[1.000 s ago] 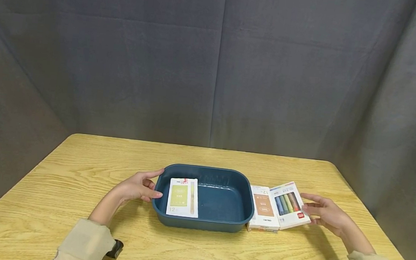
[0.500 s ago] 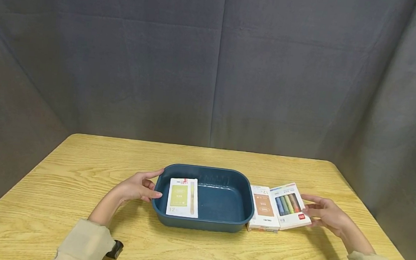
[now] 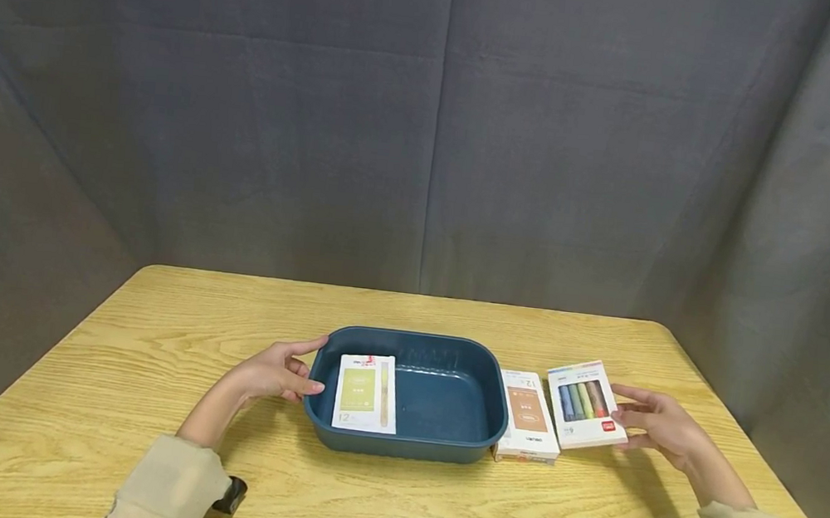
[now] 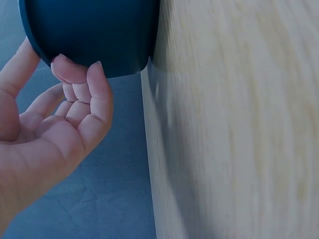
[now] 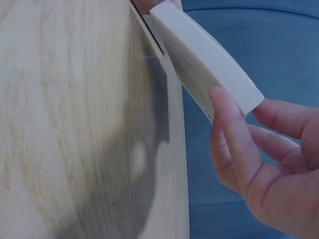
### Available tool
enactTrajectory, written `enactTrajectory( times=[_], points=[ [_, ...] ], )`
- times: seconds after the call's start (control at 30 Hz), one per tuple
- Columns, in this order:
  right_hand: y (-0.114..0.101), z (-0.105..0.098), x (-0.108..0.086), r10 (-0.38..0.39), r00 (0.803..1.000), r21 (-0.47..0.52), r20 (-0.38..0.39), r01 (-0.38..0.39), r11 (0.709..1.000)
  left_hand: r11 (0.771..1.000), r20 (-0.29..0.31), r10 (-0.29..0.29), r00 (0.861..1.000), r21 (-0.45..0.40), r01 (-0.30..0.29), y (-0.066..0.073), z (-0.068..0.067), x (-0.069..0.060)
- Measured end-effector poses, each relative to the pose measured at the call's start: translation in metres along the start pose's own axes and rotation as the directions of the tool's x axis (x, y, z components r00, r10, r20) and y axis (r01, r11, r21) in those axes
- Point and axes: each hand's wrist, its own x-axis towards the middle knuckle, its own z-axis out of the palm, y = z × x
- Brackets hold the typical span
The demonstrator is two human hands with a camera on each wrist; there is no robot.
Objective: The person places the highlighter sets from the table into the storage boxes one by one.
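Note:
My right hand (image 3: 665, 429) pinches the right edge of a white box (image 3: 587, 405) whose window shows coloured sticks. In the right wrist view this box (image 5: 209, 59) is tilted, with fingers on its underside. Just left of it lies a white box with an orange panel (image 3: 527, 416), beside the blue basin (image 3: 415, 448). My left hand (image 3: 272, 374) grips the basin's left rim, thumb over the edge; in the left wrist view the other fingers (image 4: 102, 94) bend against the basin's outer wall (image 4: 99, 40). Inside the basin, at its left, is a white box with a green panel (image 3: 366, 394).
The wooden table (image 3: 391, 503) extends around the basin, with its far edge behind. A grey curtain (image 3: 286, 113) hangs beyond the table and along both sides. Black devices are strapped at both wrists.
The windowed box has shifted slightly right and turned more upright in my right hand, away from the orange-panelled box. My left hand and the basin have stayed in place.

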Motion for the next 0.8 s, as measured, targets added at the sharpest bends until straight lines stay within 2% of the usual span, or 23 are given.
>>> enactTrajectory(
  times=[0.37,0.63,0.8],
  points=[
    [-0.008,-0.001,-0.002,-0.054,0.998,0.062,0.036,0.052,0.997,1.0,0.012,-0.009,1.0,-0.017,0.009,-0.001,-0.001,0.001],
    [-0.011,0.003,-0.002,-0.059,0.998,0.123,0.037,0.054,0.991,1.0,0.018,-0.012,1.0,-0.018,0.013,-0.001,-0.001,0.002],
    [-0.013,0.005,-0.001,-0.09,0.993,0.195,0.071,0.074,0.978,1.0,0.027,-0.015,1.0,-0.016,0.015,-0.002,-0.002,0.002]
  ],
)
